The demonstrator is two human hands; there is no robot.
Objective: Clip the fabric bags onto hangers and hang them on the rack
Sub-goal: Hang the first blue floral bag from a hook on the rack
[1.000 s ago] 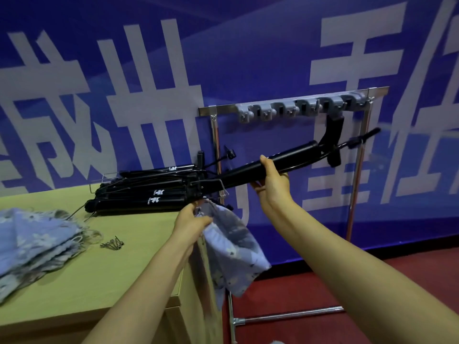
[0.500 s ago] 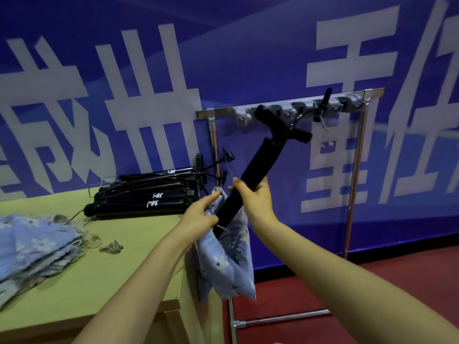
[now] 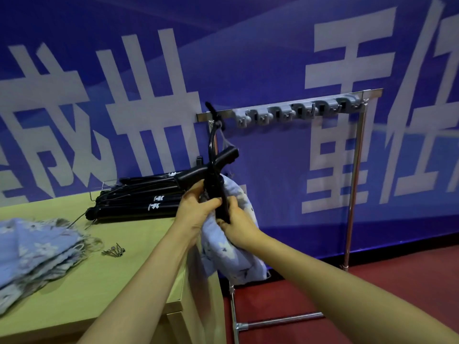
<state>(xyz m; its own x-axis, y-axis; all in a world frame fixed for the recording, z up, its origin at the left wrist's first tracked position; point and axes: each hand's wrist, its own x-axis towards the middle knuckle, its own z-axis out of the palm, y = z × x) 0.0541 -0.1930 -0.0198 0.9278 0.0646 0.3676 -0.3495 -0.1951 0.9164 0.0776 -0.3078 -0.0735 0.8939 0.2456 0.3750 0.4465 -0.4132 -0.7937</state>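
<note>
Left hand (image 3: pixel 196 211) and right hand (image 3: pixel 239 225) both grip a black plastic hanger (image 3: pixel 211 175), centre frame.
Pale blue floral fabric bag (image 3: pixel 236 261) droops bunched between and beneath them, beside the chrome rack (image 3: pixel 355 184).

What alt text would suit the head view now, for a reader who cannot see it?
The left hand and right hand together grip a black hanger and a blue floral fabric bag in front of a metal rack. On the table at left lie stacked hangers and a pile of bags.
</note>
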